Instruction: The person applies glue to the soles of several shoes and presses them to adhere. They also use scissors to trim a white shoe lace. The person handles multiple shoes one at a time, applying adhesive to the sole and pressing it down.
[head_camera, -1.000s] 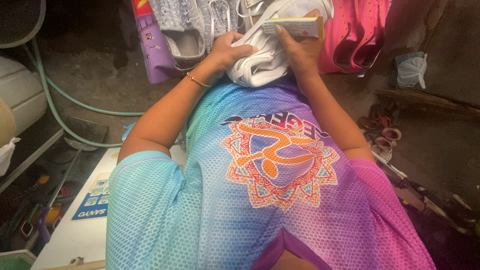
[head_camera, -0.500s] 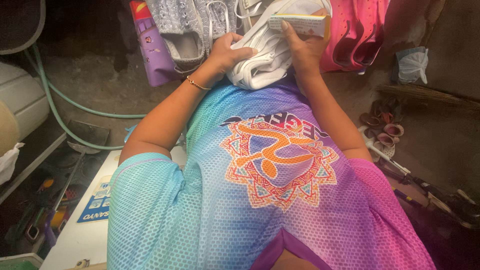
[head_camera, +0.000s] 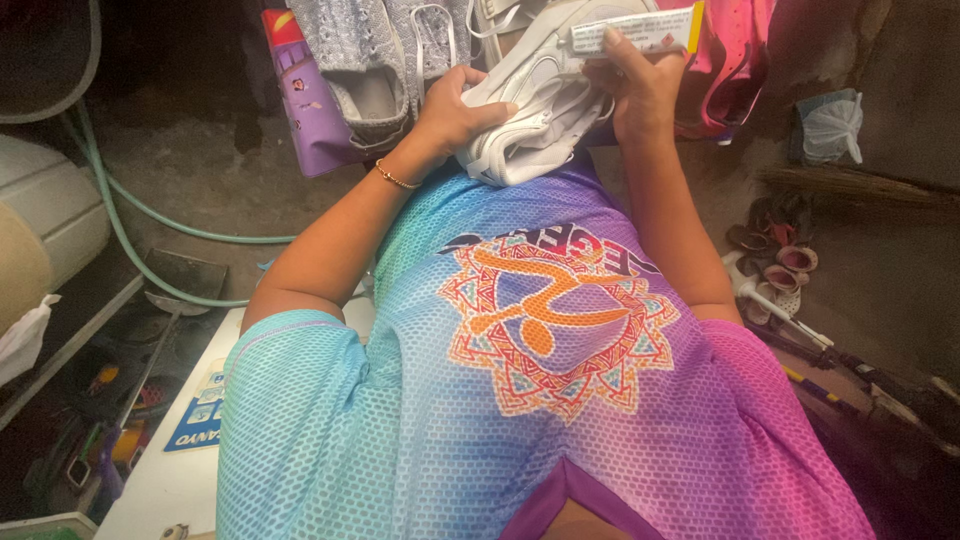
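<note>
Head view looks down over your chest, and nearest the lens is your mesh jersey (head_camera: 520, 400), blue fading to pink with an orange emblem. Low at your left, a white surface (head_camera: 160, 480) shows its corner, a blue-and-white card (head_camera: 200, 412) lying on it. Beyond the jersey, both forearms reach forward. Your left hand (head_camera: 455, 110), a thin gold bracelet (head_camera: 395, 178) on its wrist, wraps its fingers over the side of a white sneaker (head_camera: 530, 110) resting against your lap. Your right hand (head_camera: 640, 95) is closed around a white tube with a yellow end (head_camera: 640, 30), held lying crosswise just above the sneaker. Farther out, a grey knit shoe (head_camera: 375, 60) lies beside the sneaker, a green hose (head_camera: 130, 215) curves over the floor at left, and small sandals (head_camera: 775, 255) sit at right.
</note>
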